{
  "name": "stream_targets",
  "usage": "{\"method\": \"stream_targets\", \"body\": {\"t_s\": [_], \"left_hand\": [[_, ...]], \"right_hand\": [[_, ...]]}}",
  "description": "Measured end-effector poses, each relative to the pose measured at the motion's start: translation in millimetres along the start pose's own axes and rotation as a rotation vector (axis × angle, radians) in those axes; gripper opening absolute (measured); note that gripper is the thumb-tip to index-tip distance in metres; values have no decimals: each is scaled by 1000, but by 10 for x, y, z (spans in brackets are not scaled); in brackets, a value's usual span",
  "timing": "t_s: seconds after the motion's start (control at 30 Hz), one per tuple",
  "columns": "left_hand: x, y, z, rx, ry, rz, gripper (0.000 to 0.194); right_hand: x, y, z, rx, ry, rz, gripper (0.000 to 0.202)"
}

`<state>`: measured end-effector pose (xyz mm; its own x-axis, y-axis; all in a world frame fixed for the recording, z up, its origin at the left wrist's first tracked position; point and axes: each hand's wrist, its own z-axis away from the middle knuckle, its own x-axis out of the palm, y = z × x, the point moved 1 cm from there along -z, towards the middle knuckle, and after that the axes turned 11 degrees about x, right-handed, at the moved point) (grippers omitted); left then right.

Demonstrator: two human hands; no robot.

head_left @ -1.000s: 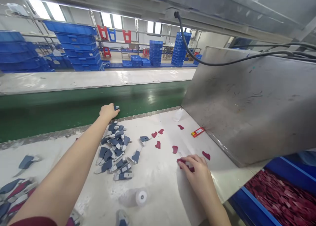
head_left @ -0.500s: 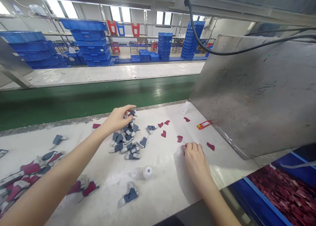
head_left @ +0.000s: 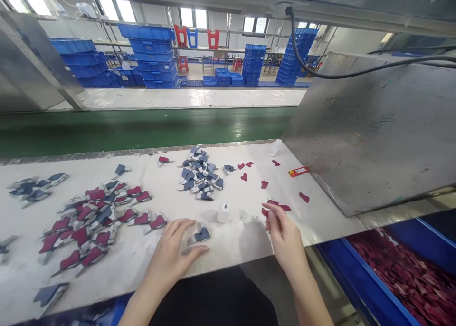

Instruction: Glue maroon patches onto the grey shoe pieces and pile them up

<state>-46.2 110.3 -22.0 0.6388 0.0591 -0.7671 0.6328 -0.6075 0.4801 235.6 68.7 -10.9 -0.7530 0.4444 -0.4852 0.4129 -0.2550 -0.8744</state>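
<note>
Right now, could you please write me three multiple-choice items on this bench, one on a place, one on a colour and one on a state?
1. Where does the small white bottle stand?
A. Between the two hands on the white table
B. On the green conveyor belt
C. In the blue bin

2. What colour are the loose flat pieces scattered near the red label?
A. Yellow
B. Dark red
C. White

3. How does the left hand lie?
A. Clenched around the bottle
B. Raised over the belt
C. Open and flat on the table, by a blue-grey part

Answers: 1 A, the bottle stands upright on the table between the left hand and the right hand. 2 B, each piece shows dark red on the white top. 3 C, its fingers are spread on the surface, with the part between thumb and forefinger.
</note>
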Motion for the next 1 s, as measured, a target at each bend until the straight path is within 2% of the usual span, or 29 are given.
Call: {"method": "stream_targets", "body": {"t_s": [0.07, 0.13, 0.23, 0.3, 0.37, 0.47, 0.6, 0.83, 1.0], "left_hand": [[119, 13, 116, 0, 22, 38, 27], [174, 55, 133, -20, 69, 94, 15], [144, 200, 103, -129, 112, 205, 16], [84, 336, 98, -217, 110, 275, 18], [23, 470, 109, -261, 122, 334, 16], [-37, 608, 134, -262, 188, 394, 13], [-64, 670, 162, -259, 247, 439, 13], [-103, 696, 207, -214, 250, 412, 14], [-102, 703, 218, -220, 239, 447, 14]], "right_hand": [[102, -78, 206, 65, -93, -185, 41], [222, -165, 376, 156, -146, -356, 43], [376, -303, 570, 259, -256, -465, 34], [430, -386, 662, 232, -321, -461, 27], [450, -448, 728, 131, -356, -431, 21], [460, -498, 789, 26, -353, -399, 25], [477, -536, 833, 118, -315, -427, 21], [485, -580, 856, 142, -332, -444, 19], [489, -563, 857, 77, -283, -365, 17]]}}
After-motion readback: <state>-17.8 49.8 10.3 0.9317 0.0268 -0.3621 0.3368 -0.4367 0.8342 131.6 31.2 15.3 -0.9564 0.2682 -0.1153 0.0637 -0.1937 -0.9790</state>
